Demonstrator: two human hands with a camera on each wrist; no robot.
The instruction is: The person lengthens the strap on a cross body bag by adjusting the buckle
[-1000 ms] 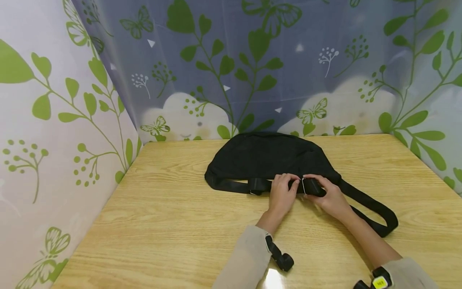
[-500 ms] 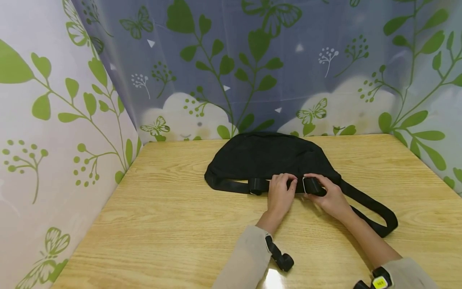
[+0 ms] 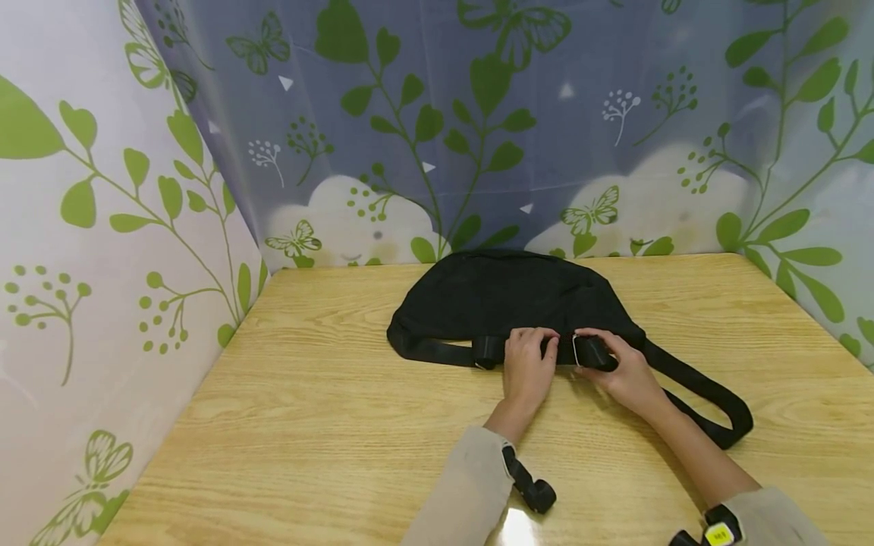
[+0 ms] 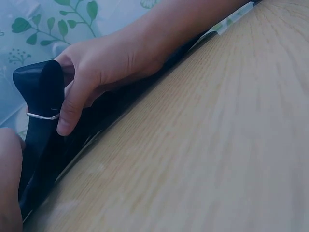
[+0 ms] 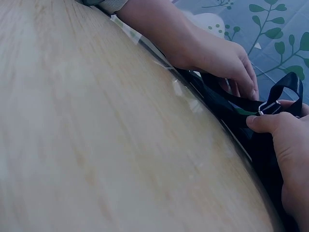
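A black waist bag (image 3: 512, 292) lies flat toward the back of the table, its webbing strap (image 3: 440, 352) running along the near edge. My right hand (image 3: 630, 378) pinches the strap at a silver metal slider buckle (image 3: 575, 352), where a black loop (image 4: 38, 82) stands up. In the right wrist view my right thumb presses beside the buckle (image 5: 269, 107). To its left, my left hand (image 3: 529, 369) holds the strap with bent fingers, which partly hide it. Another folded strap loop (image 3: 488, 350) stands just left of that hand.
A wooden table (image 3: 307, 440) spreads under everything. Right of the bag, a long strap bend (image 3: 736, 421) lies on the wood. Patterned cloth (image 3: 437, 129) hangs at the back and sides. Dark bands with small devices (image 3: 536, 493) sit on both sleeves.
My left hand has shifted slightly left along the strap, away from the buckle, and the gap between the hands has widened. My right hand and the bag stay in place.
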